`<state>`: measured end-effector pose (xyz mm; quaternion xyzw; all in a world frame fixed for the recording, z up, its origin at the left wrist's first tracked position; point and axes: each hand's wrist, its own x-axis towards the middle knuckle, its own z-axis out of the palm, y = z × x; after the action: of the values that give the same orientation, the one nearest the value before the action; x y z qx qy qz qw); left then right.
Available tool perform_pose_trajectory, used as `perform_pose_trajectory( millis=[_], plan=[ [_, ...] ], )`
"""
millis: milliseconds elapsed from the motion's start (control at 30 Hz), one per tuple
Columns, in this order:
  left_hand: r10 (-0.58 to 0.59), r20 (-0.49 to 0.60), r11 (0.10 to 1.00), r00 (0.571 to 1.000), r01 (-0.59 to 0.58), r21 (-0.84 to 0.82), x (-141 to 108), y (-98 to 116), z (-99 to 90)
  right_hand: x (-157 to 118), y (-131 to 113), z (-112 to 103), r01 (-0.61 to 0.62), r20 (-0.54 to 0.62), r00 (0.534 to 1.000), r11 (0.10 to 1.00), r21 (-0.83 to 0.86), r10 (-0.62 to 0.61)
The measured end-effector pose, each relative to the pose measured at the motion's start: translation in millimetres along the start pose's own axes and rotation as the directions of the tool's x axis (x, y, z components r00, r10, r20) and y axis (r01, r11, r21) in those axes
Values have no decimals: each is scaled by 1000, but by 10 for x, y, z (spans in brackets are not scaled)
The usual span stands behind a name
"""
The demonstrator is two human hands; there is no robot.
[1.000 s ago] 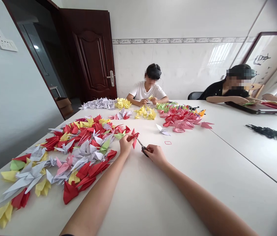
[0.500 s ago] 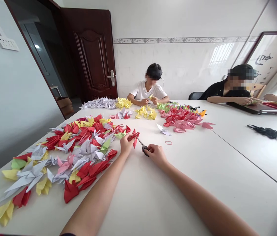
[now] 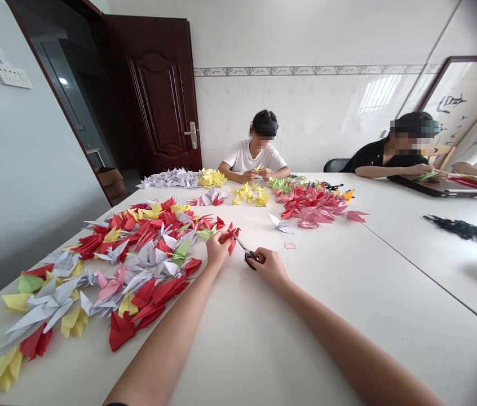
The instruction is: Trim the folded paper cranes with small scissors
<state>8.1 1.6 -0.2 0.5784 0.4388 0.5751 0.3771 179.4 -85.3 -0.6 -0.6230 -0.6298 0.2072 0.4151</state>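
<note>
My left hand (image 3: 217, 248) pinches a red folded paper crane (image 3: 232, 239) above the table. In my right hand (image 3: 267, 263) is a pair of scissors (image 3: 249, 255) with black handles, the fingers closed round the grips. The scissor tips reach the red crane; whether the blades are parted is too small to tell. A wide heap of paper cranes (image 3: 145, 256) in red, white, yellow, green and pink spreads left of my left arm. A single white crane (image 3: 281, 224) lies beyond my right hand, near a small red outline (image 3: 290, 246) on the table.
Across the white table (image 3: 348, 304) a person in a white shirt (image 3: 256, 155) handles yellow paper. Pink cranes (image 3: 312, 204), yellow cranes (image 3: 250, 194) and white cranes (image 3: 169, 178) lie in piles. A black tangled bundle (image 3: 464, 228) is at right. Another person in black (image 3: 369, 155) works beside a black flat case (image 3: 441, 188).
My hands, the scissors and the red crane stay almost still. The person in black has shifted a hand, and a green piece of paper now shows in it.
</note>
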Motion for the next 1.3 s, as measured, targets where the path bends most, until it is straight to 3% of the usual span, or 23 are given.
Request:
perform_pose_trajectory(
  millis=[200, 300, 433, 567, 667, 933, 1300],
  plan=[
    [-17, -56, 998, 998, 21, 66, 13, 15, -13, 1, -31, -31, -30, 17, 999, 998, 54, 29],
    [-35, -103, 998, 994, 41, 52, 31, 2, -36, 7, -27, -59, -51, 95, 995, 984, 172, 35],
    [-103, -176, 994, 979, 94, -58, 84, -88, -67, 14, -27, -100, -108, 268, 963, 937, 332, 16],
    [-166, -207, 962, 964, 112, -249, 134, -178, -73, 12, -66, -141, -146, 344, 939, 923, 356, 16],
    [-190, -229, 949, 955, 118, -294, 144, -194, -78, 16, -81, -151, -146, 373, 928, 928, 343, 8],
    [-17, -356, 996, 934, -15, -89, 134, -95, -128, 45, -3, -115, -127, 404, 915, 940, 318, -13],
    [112, -339, 993, 934, -113, 17, 104, -96, -104, 29, -25, -111, -95, 392, 920, 954, 284, -26]
  ],
)
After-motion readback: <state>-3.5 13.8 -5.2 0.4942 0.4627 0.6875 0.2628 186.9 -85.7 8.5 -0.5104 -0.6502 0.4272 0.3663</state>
